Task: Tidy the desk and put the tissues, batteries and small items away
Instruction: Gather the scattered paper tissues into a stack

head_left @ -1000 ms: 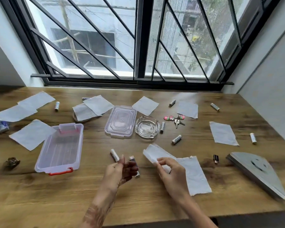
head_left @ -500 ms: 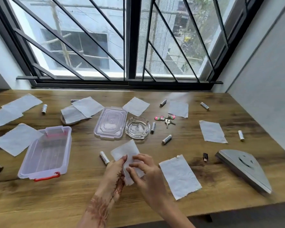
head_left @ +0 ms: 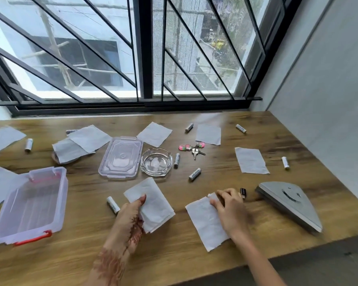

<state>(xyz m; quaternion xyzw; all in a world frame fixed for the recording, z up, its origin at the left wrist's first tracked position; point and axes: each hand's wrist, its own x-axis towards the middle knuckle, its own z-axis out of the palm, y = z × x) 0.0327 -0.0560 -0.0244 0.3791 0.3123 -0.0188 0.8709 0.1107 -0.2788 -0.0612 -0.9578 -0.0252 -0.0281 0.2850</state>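
While my left hand (head_left: 130, 213) pinches one thin white paper tissue (head_left: 151, 205), my right hand (head_left: 228, 205) curls onto the far corner of a second white tissue (head_left: 205, 221) lying flat on the wooden counter (head_left: 174, 254); I judge a slow corner peel avoids tearing.

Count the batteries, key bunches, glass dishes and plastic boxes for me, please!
Batteries: 8 (one peeks from under a tissue)
Key bunches: 1
Glass dishes: 1
Plastic boxes: 1
Total: 11
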